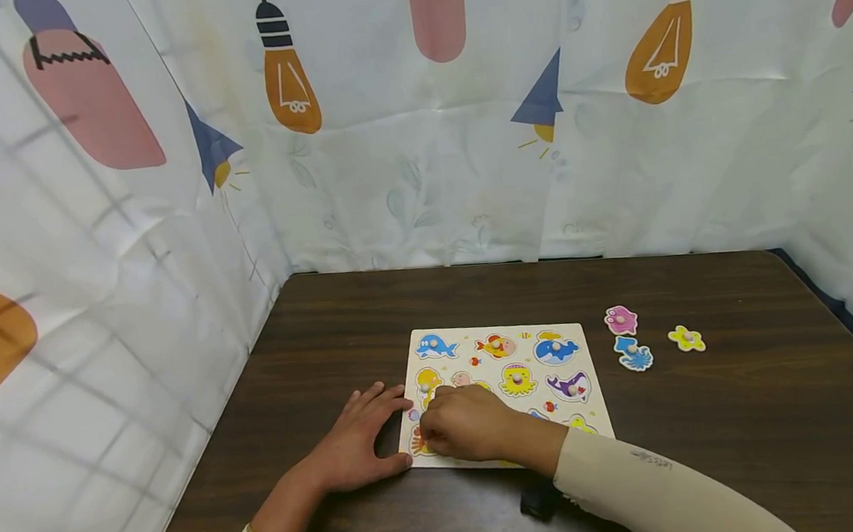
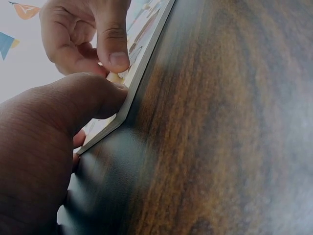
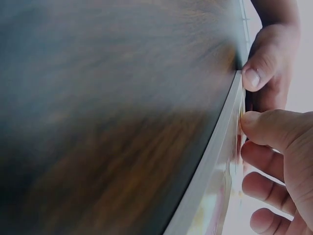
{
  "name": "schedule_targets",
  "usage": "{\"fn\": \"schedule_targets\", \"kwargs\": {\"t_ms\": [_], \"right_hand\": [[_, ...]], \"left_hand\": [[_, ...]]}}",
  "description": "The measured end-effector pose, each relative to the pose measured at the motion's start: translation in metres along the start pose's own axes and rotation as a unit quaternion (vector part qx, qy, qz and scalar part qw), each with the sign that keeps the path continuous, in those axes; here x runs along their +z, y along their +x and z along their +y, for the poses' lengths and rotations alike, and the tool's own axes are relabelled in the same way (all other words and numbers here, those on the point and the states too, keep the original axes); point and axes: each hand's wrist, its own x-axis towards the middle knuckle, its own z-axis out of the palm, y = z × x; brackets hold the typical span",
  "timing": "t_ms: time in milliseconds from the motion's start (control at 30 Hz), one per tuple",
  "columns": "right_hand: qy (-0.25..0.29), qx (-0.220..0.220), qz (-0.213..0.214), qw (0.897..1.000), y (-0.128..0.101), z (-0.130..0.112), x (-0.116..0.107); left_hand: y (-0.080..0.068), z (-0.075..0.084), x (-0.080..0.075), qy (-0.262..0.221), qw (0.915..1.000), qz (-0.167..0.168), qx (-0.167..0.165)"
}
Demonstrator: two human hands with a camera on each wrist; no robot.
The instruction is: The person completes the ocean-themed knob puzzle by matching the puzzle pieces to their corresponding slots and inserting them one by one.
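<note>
A white wooden puzzle board (image 1: 466, 335) with sea-animal pieces lies flat on the dark table. My left hand (image 1: 361, 438) rests along its left side, fingers spread, the thumb pressing the near-left corner. In the left wrist view that thumb (image 2: 93, 95) lies on the board's edge. My right hand (image 1: 472, 421) reaches over the lower left of the board. Its thumb and index finger pinch at the orange-red crab piece (image 1: 419, 444), partly hidden by the fingers. The other right fingers (image 3: 264, 188) curl loosely above the board in the right wrist view.
Right of the board lie a pink fish piece (image 1: 621, 320), a blue piece (image 1: 635, 356) and a yellow star-like piece (image 1: 688, 338). A small black object (image 1: 539, 501) sits by the right sleeve. Printed white curtains (image 1: 406, 192) hang behind and left of the table (image 1: 768, 406).
</note>
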Motion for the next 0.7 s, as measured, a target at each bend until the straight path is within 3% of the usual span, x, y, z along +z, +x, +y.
{"fn": "schedule_targets", "kwargs": {"t_ms": [700], "right_hand": [[0.022,0.061,0.003,0.998,-0.048,0.034,-0.011]], "left_hand": [[0.001,0.004,-0.003,-0.004,0.9998,-0.012,-0.014]]}}
